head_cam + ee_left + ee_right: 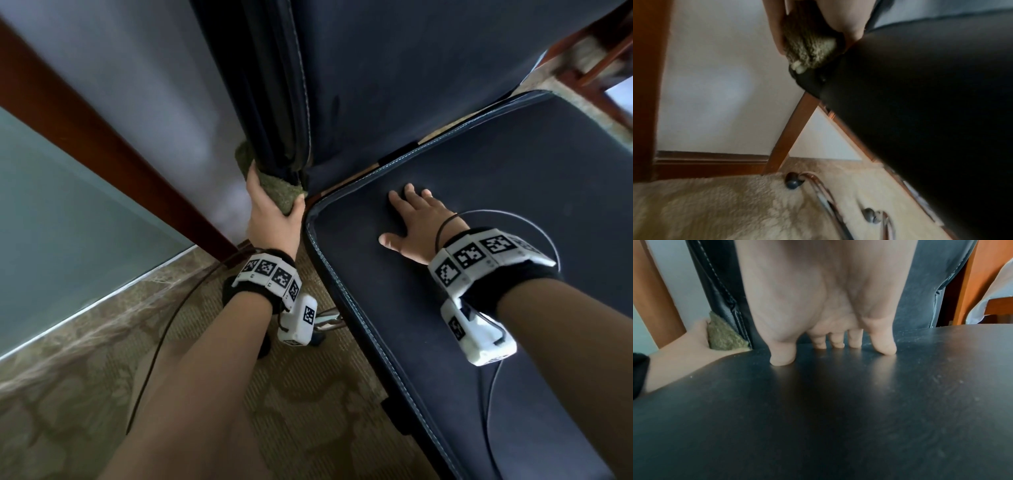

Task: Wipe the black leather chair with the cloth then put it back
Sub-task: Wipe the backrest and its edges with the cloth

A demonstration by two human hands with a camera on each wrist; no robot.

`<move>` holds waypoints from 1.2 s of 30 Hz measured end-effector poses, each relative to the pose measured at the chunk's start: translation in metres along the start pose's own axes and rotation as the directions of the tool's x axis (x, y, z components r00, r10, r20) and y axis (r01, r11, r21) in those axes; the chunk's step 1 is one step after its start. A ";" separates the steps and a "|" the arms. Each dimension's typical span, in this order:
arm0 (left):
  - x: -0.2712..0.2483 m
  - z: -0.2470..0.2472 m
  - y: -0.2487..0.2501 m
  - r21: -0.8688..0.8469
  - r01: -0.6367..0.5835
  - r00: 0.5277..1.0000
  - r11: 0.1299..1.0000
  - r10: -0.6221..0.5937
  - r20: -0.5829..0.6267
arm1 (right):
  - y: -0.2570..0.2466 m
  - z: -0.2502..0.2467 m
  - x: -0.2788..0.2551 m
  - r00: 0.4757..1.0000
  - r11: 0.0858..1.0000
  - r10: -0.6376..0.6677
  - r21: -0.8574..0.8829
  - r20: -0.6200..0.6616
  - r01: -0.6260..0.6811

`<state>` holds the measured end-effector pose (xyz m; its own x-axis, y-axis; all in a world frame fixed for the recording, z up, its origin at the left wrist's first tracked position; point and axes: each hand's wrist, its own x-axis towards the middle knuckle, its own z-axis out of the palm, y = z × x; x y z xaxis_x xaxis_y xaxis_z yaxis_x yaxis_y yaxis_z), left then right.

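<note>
The black leather chair (479, 240) fills the right of the head view, its backrest (394, 85) rising behind the seat. My left hand (270, 209) grips an olive-green cloth (279, 192) and holds it against the lower left edge of the backrest. In the left wrist view the cloth (812, 43) is bunched between my fingers beside the seat's side (920, 97). My right hand (418, 219) rests on the seat with fingers spread and straight. The right wrist view shows those fingertips (782, 360) touching the seat (838, 410), with the cloth (723, 337) at the left.
A patterned beige carpet (85, 394) lies left of the chair. A wooden frame (102, 137) and pale wall (154, 68) stand close behind. Wooden chair legs (789, 134) and chrome tubes (824, 194) sit low by the seat. Other wooden furniture (596, 68) is at the far right.
</note>
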<state>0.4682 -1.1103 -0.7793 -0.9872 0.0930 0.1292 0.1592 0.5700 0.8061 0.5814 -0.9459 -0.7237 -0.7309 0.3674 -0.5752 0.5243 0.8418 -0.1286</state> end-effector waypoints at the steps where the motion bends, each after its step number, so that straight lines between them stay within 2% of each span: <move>1: 0.000 -0.001 -0.004 0.066 0.010 0.999 0.998 -0.013 0.035 | 0.000 0.000 0.001 1.000 1.000 -0.001 0.003 -0.003 0.001; 4: 0.000 -0.009 -0.022 0.152 0.037 0.992 0.988 -0.054 0.111 | 0.000 0.002 0.001 1.000 1.000 -0.003 0.000 -0.010 0.003; 7: -0.004 -0.023 -0.028 0.036 0.055 0.994 0.998 -0.059 0.096 | -0.001 0.003 -0.002 1.000 1.000 -0.002 -0.003 -0.018 0.002; 12: -0.003 -0.054 -0.011 -0.166 0.052 0.998 0.985 -0.055 -0.009 | -0.005 0.004 -0.009 0.998 1.000 0.003 0.002 -0.063 -0.003; 14: -0.003 -0.069 -0.004 -0.231 0.012 0.999 0.973 -0.022 -0.039 | -0.010 0.003 -0.013 0.994 1.000 0.009 0.030 -0.110 -0.006; 16: -0.005 -0.083 0.002 -0.247 -0.022 1.000 0.969 0.016 -0.024 | -0.021 -0.001 -0.018 0.979 0.989 -0.037 0.131 -0.200 0.065; 18: -0.007 -0.096 0.007 -0.233 -0.032 0.999 0.972 0.037 0.020 | -0.039 -0.005 -0.025 0.933 0.941 -0.158 0.237 -0.322 0.241; 21: -0.014 -0.113 0.016 -0.280 -0.028 0.991 0.959 0.062 0.115 | -0.076 -0.007 -0.042 0.836 0.780 -0.348 0.364 -0.425 0.510; 23: -0.018 -0.120 0.020 -0.300 -0.046 0.977 0.953 0.105 0.184 | -0.095 -0.007 -0.051 0.794 0.672 -0.427 0.435 -0.434 0.599; 26: -0.021 -0.127 0.028 -0.291 -0.114 0.945 0.950 0.194 0.264 | -0.110 -0.002 -0.053 0.777 0.586 -0.463 0.510 -0.426 0.629; 28: -0.022 -0.128 0.034 -0.278 -0.117 0.921 0.953 0.209 0.329 | -0.111 0.001 -0.054 0.783 0.551 -0.427 0.556 -0.453 0.622; 31: -0.023 -0.124 0.044 -0.272 -0.046 0.890 0.961 0.163 0.426 | -0.109 0.008 -0.056 0.824 0.540 -0.320 0.625 -0.467 0.564; 36: -0.019 -0.114 0.056 -0.291 0.209 0.804 0.934 0.006 0.594 | -0.110 0.018 -0.044 0.911 0.464 -0.148 0.786 -0.385 0.408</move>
<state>0.4956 -1.1736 -0.6707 -0.7925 0.5630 -0.2346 -0.0577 0.3136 0.9478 0.5634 -1.0614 -0.6988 -0.9117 0.3623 -0.1936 0.2885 0.2292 -0.9296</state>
